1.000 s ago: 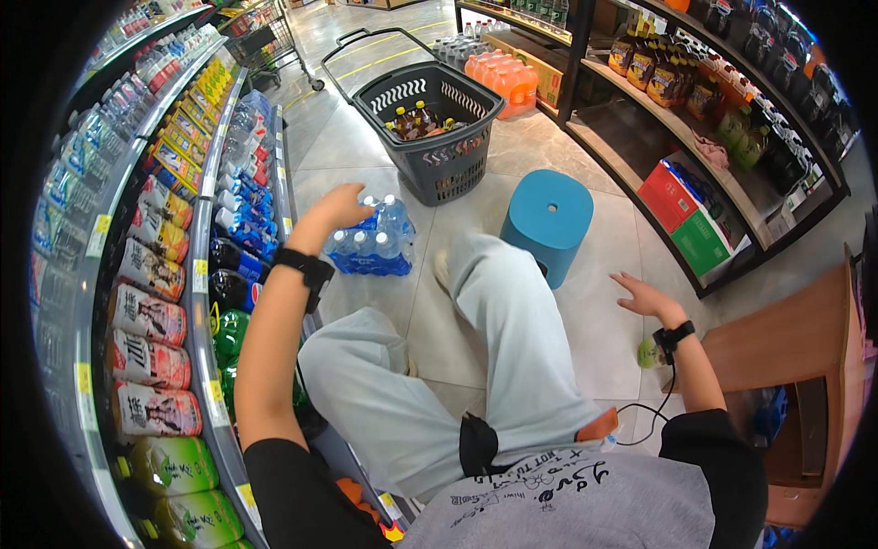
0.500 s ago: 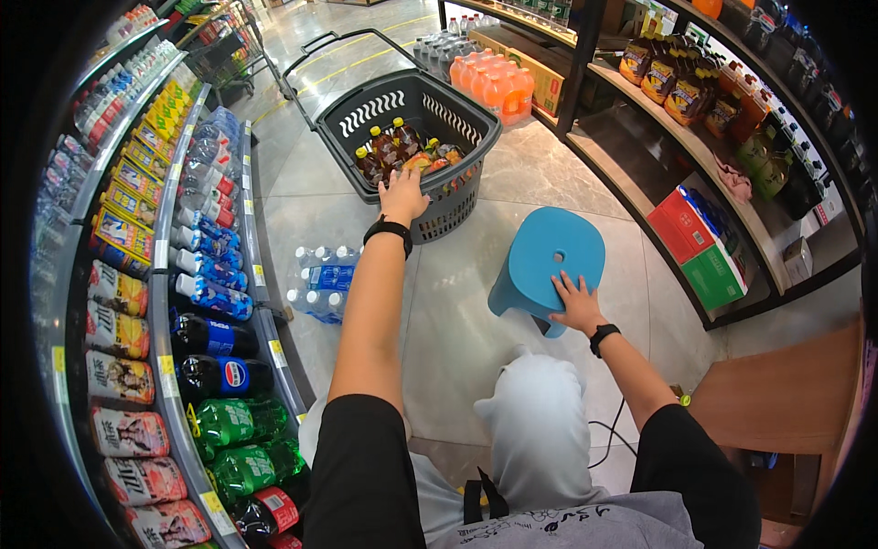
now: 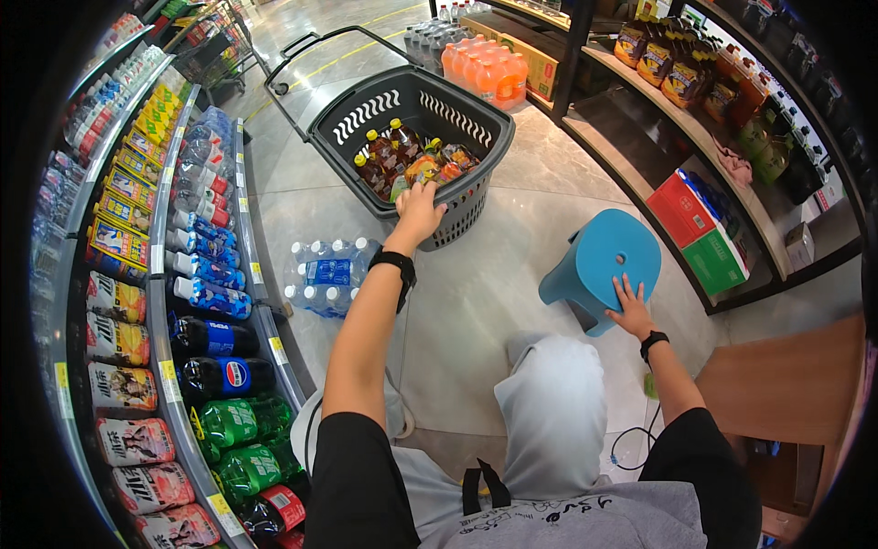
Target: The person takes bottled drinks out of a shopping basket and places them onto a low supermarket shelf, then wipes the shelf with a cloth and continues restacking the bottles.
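Two bare hands of yours are in use. Your left hand point(image 3: 422, 215) has its fingers bent over the near rim of the black shopping basket point(image 3: 410, 101), holding that edge; you cannot tell where the thumb sits. Your right hand point(image 3: 634, 311) rests on the seat of the blue plastic stool point(image 3: 611, 247), fingers spread wide, gripping nothing. The basket stands on the tiled floor point(image 3: 457, 357) in front of you, to the left of the stool and apart from it. Inside it you have dark-drink bottles point(image 3: 402, 140) with yellow caps, beside brightly coloured packages point(image 3: 455, 165). Near the basket, on its left and closer to you, stands a wrapped pack of water bottles point(image 3: 328, 273). Past the basket is a pack of orange-drink bottles point(image 3: 497, 75). Green soda bottles point(image 3: 240, 421) lie on the shelf at your left.
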### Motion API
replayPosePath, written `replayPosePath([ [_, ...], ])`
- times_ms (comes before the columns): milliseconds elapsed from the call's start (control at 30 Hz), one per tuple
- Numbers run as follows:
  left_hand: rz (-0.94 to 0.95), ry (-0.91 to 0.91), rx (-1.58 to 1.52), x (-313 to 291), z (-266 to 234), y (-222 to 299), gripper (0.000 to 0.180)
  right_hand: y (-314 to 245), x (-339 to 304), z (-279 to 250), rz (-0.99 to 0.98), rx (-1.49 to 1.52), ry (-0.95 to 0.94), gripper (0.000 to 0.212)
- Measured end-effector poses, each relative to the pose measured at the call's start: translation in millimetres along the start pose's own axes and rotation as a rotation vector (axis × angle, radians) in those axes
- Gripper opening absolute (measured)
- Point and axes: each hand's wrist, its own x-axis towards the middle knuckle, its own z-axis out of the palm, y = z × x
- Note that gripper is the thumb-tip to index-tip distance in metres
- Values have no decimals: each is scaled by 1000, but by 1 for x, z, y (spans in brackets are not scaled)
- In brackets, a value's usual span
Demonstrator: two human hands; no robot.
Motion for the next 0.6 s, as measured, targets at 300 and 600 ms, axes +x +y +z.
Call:
replayPosePath([
  [300, 142, -3, -10, -128, -26, 55, 39, 31, -35, -1, -41, 63, -72, 88],
  [600, 170, -112, 28, -215, -71, 97, 38, 30, -66, 10, -36, 72, 6, 80],
])
